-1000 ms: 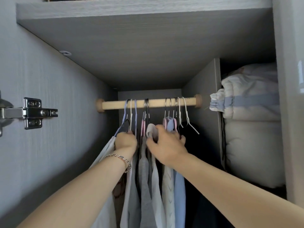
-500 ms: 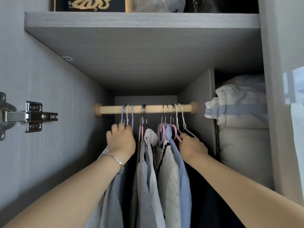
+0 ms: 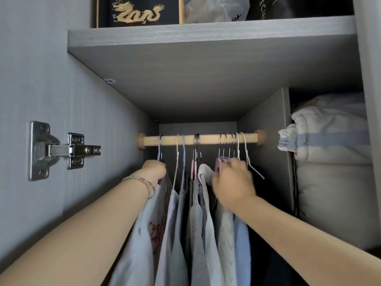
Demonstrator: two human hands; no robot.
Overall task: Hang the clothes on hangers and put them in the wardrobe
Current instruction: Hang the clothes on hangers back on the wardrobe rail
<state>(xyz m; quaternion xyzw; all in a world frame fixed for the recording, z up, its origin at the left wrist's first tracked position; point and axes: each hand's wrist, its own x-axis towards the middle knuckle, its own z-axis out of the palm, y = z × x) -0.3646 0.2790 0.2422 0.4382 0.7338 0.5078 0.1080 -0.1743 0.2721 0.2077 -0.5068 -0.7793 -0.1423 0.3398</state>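
Left hand (image 3: 154,169) grip closed on the far-left hanger (image 3: 159,149), right hand (image 3: 232,182) grip bunching the right-side garments (image 3: 226,234), likely to space the rail (image 3: 200,139).

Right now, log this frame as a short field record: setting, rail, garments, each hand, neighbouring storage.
setting: open wardrobe, seen from the head camera
rail: wooden rail under a grey shelf, carrying many hanger hooks
garments: row of hung clothes, mostly grey, white and pale blue
left hand: left hand closed at the neck of the leftmost hanger, whose hook is over the rail
right hand: right hand among the hangers right of centre; grip blurred
neighbouring storage: folded bedding in the right compartment
door hardware: metal hinge on the left
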